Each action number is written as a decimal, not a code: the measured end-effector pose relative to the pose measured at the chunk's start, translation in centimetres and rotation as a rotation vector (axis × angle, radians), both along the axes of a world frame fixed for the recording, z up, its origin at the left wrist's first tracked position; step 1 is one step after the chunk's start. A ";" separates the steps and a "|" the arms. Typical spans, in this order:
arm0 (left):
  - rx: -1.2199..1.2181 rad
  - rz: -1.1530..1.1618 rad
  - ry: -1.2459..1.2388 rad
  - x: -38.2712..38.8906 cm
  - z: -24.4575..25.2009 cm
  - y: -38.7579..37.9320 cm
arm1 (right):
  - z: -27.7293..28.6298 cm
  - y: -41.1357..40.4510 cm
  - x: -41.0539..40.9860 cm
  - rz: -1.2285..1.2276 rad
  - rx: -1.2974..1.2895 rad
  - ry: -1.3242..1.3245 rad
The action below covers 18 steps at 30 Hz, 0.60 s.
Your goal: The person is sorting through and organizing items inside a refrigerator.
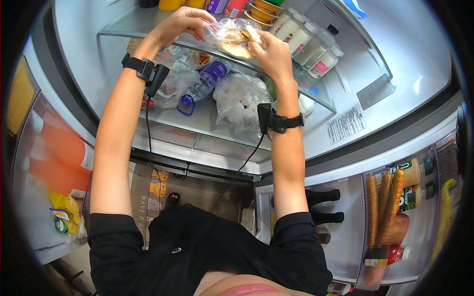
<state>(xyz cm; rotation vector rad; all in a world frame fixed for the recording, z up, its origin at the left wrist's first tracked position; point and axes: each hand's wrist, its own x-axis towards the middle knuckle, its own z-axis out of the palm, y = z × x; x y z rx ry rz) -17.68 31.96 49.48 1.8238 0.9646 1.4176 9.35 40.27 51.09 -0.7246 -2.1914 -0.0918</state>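
Above the front edge of the upper glass shelf [126, 26], both my hands hold a clear plastic bag of food [239, 42]. Its contents look pale yellow and brown; what they are I cannot tell. My left hand [185, 26] pinches the thin plastic at the bag's left edge. At the right end, my right hand [274, 55] grips the bag between thumb and fingers. Below lie a water bottle with a purple label [207, 83] and a knotted plastic bag of white round things [240, 98]. A bowl of brown food [203, 59] sits behind the bottle.
White-capped bottles [300, 39] stand on the shelf at right, near stacked orange cups [263, 13]. The left door holds bottles of orange drink [61, 148]. Sausages [385, 207], jars [409, 174] and dark bottles [326, 196] fill the right door. Cables hang from both wrist straps.
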 end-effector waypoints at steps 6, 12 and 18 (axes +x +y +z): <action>-0.001 0.023 0.042 0.3 -0.1 0.0 | 0.2 -0.3 0.7 0.063 -0.095 0.058; 0.115 0.301 0.261 1.5 -1.3 1.1 | -0.1 -0.8 -0.1 -0.038 0.089 -0.019; 0.251 0.492 0.498 3.1 -1.5 0.8 | 0.3 -3.2 -0.8 0.092 0.034 0.020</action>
